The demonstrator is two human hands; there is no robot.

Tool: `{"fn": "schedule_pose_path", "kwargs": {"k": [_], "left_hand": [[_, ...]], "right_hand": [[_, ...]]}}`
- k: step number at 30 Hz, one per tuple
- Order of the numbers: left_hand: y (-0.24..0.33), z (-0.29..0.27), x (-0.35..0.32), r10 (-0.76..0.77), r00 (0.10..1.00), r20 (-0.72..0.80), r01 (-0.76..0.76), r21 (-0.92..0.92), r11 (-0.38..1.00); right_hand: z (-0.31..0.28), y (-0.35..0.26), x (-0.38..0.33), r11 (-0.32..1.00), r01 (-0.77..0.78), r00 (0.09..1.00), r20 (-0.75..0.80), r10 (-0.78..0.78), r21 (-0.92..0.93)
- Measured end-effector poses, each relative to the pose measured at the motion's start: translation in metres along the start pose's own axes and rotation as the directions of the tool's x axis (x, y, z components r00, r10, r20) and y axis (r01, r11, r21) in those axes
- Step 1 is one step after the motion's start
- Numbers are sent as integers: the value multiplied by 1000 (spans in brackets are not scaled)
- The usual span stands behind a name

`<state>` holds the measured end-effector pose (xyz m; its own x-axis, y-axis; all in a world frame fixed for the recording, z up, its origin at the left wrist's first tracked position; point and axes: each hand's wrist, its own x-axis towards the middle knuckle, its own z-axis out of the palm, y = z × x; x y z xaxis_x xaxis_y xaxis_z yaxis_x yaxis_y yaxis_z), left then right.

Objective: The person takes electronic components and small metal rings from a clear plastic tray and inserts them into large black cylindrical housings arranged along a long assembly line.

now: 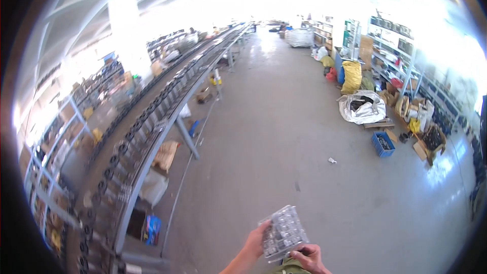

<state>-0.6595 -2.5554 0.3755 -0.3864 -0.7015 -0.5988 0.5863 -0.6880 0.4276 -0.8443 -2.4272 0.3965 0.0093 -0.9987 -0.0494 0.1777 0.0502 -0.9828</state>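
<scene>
Tray (283, 233) of clear plastic, filled with small metal parts, was held in both hands at the lower edge of the view, above the floor (284, 137) and apart from any worktop. The tray was tilted, with its far end raised. Judged from this position, pickup was complete and the tray was in carry; set-down was not yet done, and the view did not show where it belonged.

Left hand (255, 241) was closed on the tray's left edge, thumb on top and forearm entering from the lower edge. Right hand (308, 258) was closed on the near right corner, fingers curled over the rim, above a green item too hidden to identify.

Conveyor (152, 122) ran along the left, from near the person to the far end of the hall, carrying dark round parts. Shelves (401, 50) stood at the right wall, with sacks (362, 106), cardboard boxes and a blue crate (383, 144) on the floor before them.
</scene>
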Motion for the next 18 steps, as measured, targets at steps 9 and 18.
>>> {"fn": "schedule_pose_path", "kwargs": {"k": [9, 18], "left_hand": [[215, 130, 325, -231, 939, 256, 222, 63, 973], [507, 184, 559, 69, 998, -11, -69, -99, 993]], "right_hand": [[-59, -57, 404, 714, 354, 876, -53, -480, -604], [-64, -79, 837, 819, 419, 886, 373, -276, -391]]}}
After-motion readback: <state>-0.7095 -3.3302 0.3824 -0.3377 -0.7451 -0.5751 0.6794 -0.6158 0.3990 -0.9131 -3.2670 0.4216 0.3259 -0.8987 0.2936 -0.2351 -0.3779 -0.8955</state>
